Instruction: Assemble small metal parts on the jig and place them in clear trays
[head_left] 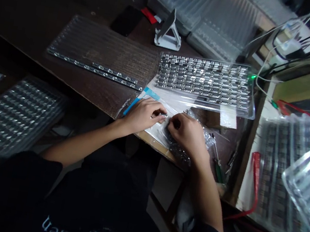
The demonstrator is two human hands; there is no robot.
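My left hand (143,113) is closed in a pinch over the front of the table, with a small shiny metal part (163,114) between thumb and fingertips. Close by on its right, my right hand (187,131) has its fingers curled together; whatever they hold is hidden. White paper (156,132) with a blue edge lies under both hands. Crumpled clear plastic (180,152) surrounds the right hand. Just beyond, a clear tray (252,110) carries rows of similar shiny metal parts. Left of it, another ribbed clear tray (101,43) has metal parts along its near edge.
A white phone stand (167,41) and a dark phone (127,20) sit behind the trays. Stacked clear trays (201,17) stand at the back, more trays (280,164) at right. A green-handled screwdriver (218,170) lies by the right forearm. Filled trays (12,116) are lower left.
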